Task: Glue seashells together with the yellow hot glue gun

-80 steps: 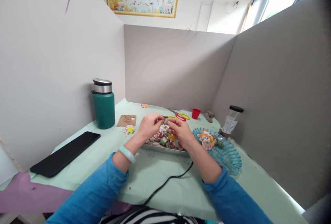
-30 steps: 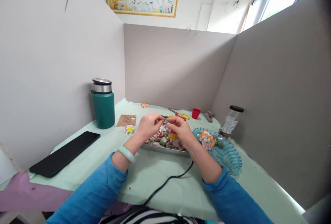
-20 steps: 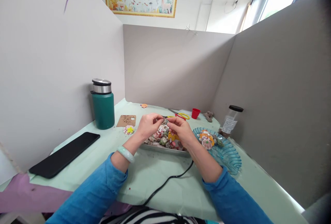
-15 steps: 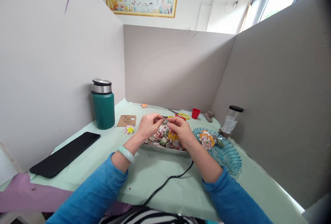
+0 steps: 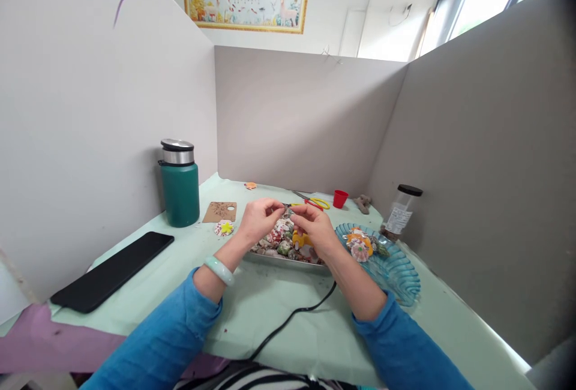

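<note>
My left hand [image 5: 262, 220] and my right hand [image 5: 311, 226] meet fingertip to fingertip above a metal tray [image 5: 288, 263] of shells. Both are closed in a pinch. A tiny thing sits between the fingertips, too small to make out. Below them, the tray holds a heap of mixed shells [image 5: 284, 248] in white, red and green, along with a yellow piece [image 5: 300, 239] partly covered by my right hand. Scissors [image 5: 318, 203] with yellow and red handles lie just behind the hands.
On the left stand a green bottle [image 5: 180, 192], a black phone-like slab [image 5: 114, 270] and a brown card [image 5: 219, 212]. A blue shell-shaped plate [image 5: 396, 276] with decorated shells sits right, near a clear jar [image 5: 400, 213]. A red cup [image 5: 340, 198] stands behind. A black cable [image 5: 292, 313] crosses the front.
The hands keep nearly the same pinched pose over the tray. The whole view has shifted very slightly; nothing else has visibly moved.
</note>
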The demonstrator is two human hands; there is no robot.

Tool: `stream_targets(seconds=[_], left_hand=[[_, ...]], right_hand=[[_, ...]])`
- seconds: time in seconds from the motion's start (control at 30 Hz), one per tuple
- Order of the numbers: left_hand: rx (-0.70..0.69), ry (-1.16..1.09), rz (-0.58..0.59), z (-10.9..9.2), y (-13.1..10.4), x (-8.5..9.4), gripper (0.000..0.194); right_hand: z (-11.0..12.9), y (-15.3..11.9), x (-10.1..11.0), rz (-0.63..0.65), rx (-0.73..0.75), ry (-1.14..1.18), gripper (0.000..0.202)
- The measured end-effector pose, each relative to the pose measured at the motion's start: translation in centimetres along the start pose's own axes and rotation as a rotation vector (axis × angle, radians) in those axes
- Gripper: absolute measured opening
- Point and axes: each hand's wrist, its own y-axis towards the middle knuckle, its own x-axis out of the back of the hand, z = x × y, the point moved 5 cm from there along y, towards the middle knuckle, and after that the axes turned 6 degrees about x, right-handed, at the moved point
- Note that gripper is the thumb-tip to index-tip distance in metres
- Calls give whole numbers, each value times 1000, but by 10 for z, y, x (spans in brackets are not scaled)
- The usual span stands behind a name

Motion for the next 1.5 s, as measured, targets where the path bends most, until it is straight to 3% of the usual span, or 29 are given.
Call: stream_targets(seconds=[0.23,0.73,1.0,1.3,1.5], left_hand=[[149,-343,73,19,4,-10,18],[239,-565,34,8,0,-10,15],[243,-677,19,11,1,-10,17],[397,-963,21,15,-4,-16,22],[492,-1267,188,16,-7,-28,24]], right_hand=[[2,0,2,-20,15,72,31],[11,-1,-1,-38,160,40,25],[15,-7,-5,-26,374,-306,28],[25,-18,-13,-3,558,-579,21],[28,-24,-17,10,702,-751,21]])
